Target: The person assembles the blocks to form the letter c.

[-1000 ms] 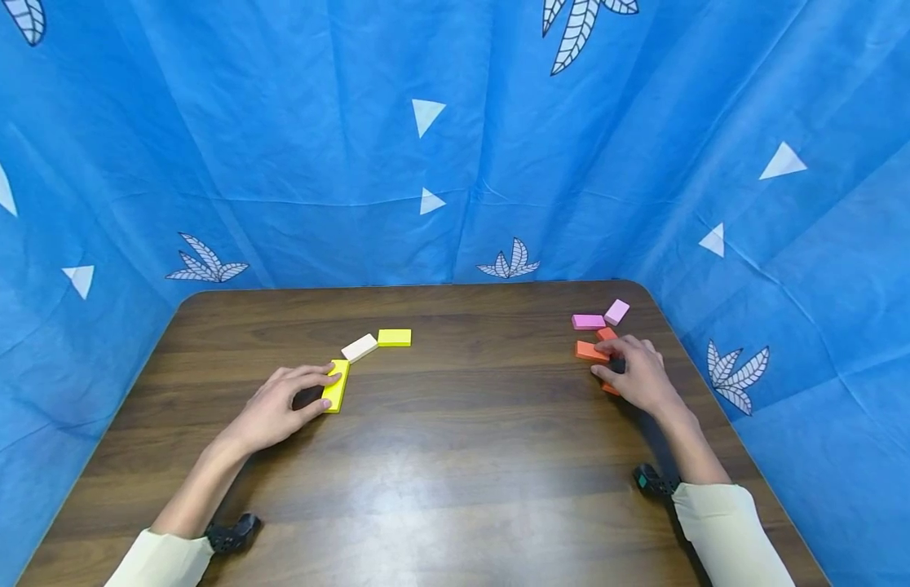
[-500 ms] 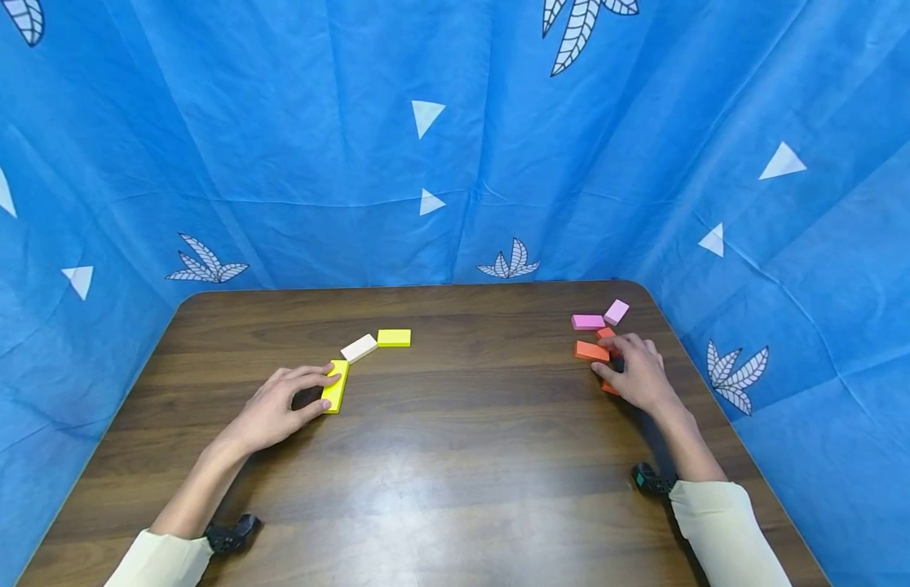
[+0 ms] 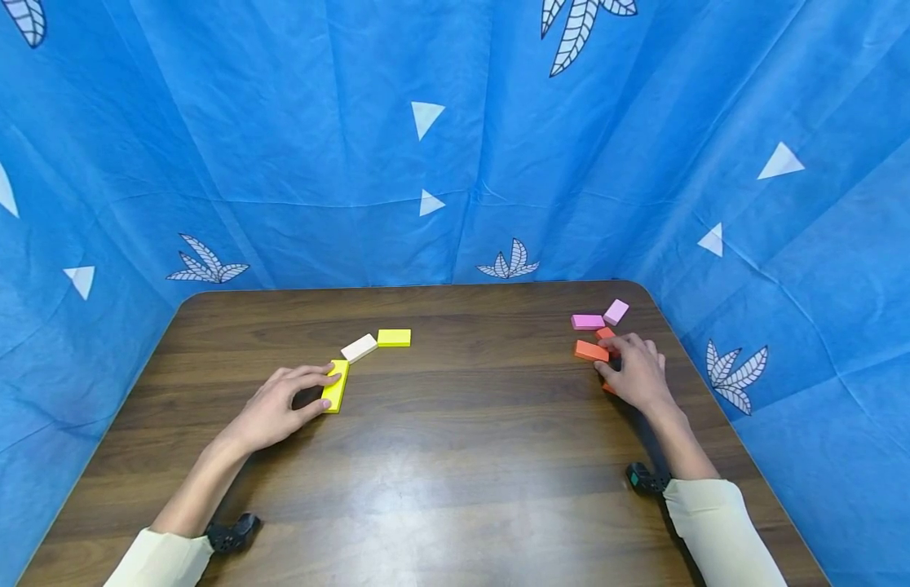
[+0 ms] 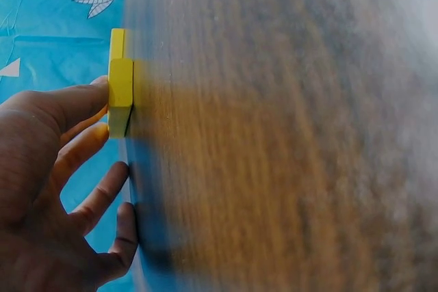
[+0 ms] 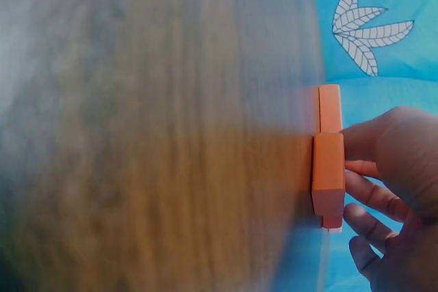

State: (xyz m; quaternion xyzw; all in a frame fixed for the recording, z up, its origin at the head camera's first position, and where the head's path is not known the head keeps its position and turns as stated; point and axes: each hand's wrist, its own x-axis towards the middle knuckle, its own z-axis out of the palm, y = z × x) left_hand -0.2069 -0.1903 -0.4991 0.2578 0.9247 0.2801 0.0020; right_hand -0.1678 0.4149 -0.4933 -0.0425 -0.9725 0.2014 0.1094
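Observation:
My left hand (image 3: 275, 412) rests its thumb and fingertips on a yellow block (image 3: 338, 390) lying flat on the table. In the left wrist view, the thumb and index fingertip touch that yellow block (image 4: 120, 94). A white block (image 3: 360, 348) and another yellow block (image 3: 394, 337) follow it to the upper right. My right hand (image 3: 638, 371) touches the orange blocks at the right, its thumb and fingers partly extended. One orange block (image 3: 590, 350) points left; a red-orange block (image 3: 605, 333) lies behind it. Another piece is mostly hidden under the hand. The right wrist view has an orange block (image 5: 328, 172) beside the fingertips.
A magenta block (image 3: 588, 322) and a light pink block (image 3: 616, 311) lie near the far right corner. The brown wooden table (image 3: 455, 456) ends at a blue patterned curtain (image 3: 455, 139) behind and at both sides.
My right hand and forearm have shifted slightly, the thumb drawing a little to the right off the orange blocks. The left hand and its blocks stay as they were.

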